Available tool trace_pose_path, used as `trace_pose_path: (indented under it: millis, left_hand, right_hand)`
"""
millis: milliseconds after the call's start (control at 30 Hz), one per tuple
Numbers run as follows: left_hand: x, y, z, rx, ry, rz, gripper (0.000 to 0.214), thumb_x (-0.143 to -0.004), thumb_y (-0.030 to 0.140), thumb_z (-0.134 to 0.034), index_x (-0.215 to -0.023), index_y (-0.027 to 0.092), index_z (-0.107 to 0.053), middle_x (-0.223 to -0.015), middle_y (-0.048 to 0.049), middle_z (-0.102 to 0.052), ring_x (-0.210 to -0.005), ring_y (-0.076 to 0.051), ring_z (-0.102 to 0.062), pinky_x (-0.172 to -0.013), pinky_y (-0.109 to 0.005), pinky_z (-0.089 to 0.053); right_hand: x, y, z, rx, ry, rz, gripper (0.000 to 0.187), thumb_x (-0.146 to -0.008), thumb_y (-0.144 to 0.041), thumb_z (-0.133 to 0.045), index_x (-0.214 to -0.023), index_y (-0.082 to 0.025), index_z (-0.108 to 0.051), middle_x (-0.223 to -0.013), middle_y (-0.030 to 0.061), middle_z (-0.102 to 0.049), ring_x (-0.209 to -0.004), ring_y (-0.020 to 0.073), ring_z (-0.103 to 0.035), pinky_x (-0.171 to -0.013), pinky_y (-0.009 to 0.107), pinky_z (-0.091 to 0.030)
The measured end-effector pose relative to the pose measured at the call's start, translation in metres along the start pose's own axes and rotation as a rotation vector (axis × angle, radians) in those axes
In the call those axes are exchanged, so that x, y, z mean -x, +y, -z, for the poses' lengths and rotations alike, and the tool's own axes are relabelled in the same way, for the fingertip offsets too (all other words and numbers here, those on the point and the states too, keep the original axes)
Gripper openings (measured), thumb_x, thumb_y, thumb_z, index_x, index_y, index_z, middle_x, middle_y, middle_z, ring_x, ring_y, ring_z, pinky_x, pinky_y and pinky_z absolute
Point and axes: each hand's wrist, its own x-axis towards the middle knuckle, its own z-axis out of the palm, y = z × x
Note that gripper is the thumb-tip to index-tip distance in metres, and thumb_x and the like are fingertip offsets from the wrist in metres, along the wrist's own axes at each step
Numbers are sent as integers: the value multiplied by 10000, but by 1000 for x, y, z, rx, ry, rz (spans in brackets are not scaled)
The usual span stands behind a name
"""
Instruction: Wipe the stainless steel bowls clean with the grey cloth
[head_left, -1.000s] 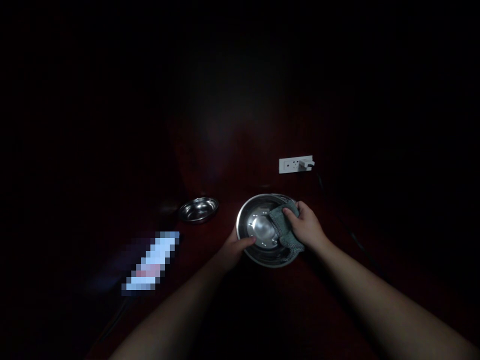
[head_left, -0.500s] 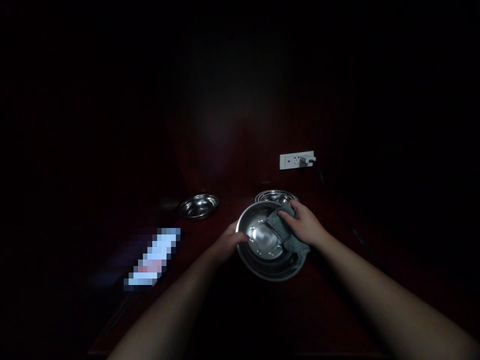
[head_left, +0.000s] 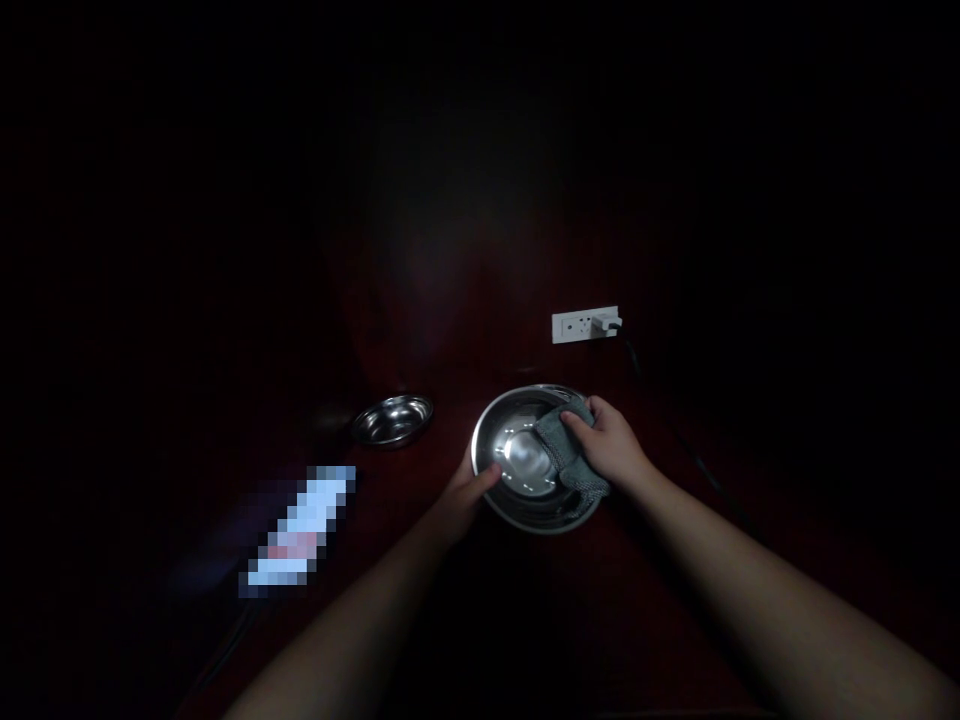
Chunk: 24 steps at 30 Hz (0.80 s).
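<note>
A shiny steel bowl (head_left: 517,465) is tipped toward me over a dark red table (head_left: 660,600). My left hand (head_left: 463,495) grips its near left rim, thumb over the edge. My right hand (head_left: 609,445) presses a grey cloth (head_left: 564,455) against the bowl's inside right wall, fingers closed on the cloth. The rim of a second steel bowl (head_left: 555,389) peeks out just behind the held one.
A smaller steel bowl (head_left: 393,419) sits to the left on the table. A lit, blurred flat object (head_left: 298,528) lies at the near left. A white power strip (head_left: 585,324) with a plug and dark cable is behind. The room is very dark.
The bowl and both hands have shifted back away from me, covering most of the second bowl behind. The cloth has stayed on the bowl's right inside wall.
</note>
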Motion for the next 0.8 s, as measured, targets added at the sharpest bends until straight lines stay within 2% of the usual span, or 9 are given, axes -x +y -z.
trace_pose_path:
  millis: [133,300,400,633,800]
  left_hand:
    - [-2,-1,-4,-4,-35,13,776,-707,251,-720,-1389,179,-356,-1102,-115,-675,-979,-261,-642,-924,-400,-431]
    - [-6,-3,-3,-29,-9,46,714,-677,222,-713,-1327,139,-430,-1027,-111,-697,-909,-258,-654,-871,-393,-457]
    - [-8,0,-2,-54,-23,35,697,-659,215,-711,-1306,162,-457,-983,-84,-706,-865,-243,-657,-844,-381,-462]
    - [-8,18,0,-131,-17,-5,524,-595,178,-694,-1107,150,-588,-747,-22,-684,-667,-193,-627,-710,-337,-479]
    - [-9,22,4,-169,-50,38,448,-600,171,-669,-1044,148,-614,-757,-28,-686,-661,-186,-624,-661,-304,-468]
  right_hand:
    - [2,-3,-1,2,73,-30,313,-741,-478,-572,-684,-225,-396,-607,-32,-479,-565,144,-461,-517,268,-352]
    - [4,-5,0,85,96,14,310,-756,-474,-556,-676,-224,-392,-593,-37,-461,-543,133,-430,-513,267,-333]
    - [5,-6,1,130,110,26,308,-762,-474,-545,-670,-223,-392,-602,-30,-469,-551,136,-434,-515,267,-330]
    - [5,-7,2,125,53,72,266,-767,-460,-542,-705,-216,-455,-637,-12,-511,-574,150,-468,-534,278,-360]
    - [2,-1,3,92,-20,108,239,-754,-444,-567,-747,-219,-485,-681,5,-561,-607,164,-488,-563,292,-388]
